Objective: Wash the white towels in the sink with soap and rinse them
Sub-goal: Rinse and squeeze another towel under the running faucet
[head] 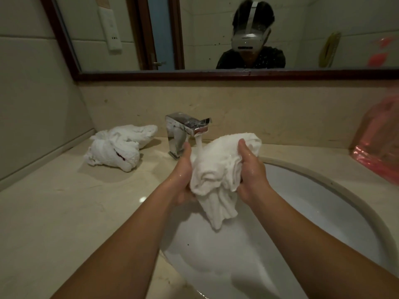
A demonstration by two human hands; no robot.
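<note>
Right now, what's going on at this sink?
A person is holding a bunched white towel under the running faucet, over the sink. The left hand grips its left side and the right hand grips its right side, both wet. More white towels lie crumpled on the counter left of the faucet. A pink plastic bag sits at the right.

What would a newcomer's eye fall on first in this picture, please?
First, the white towel bunched between the left hand and right hand, held over the sink under water running from the chrome faucet. Next, the wrung towels heaped on the counter to the faucet's left.
</note>
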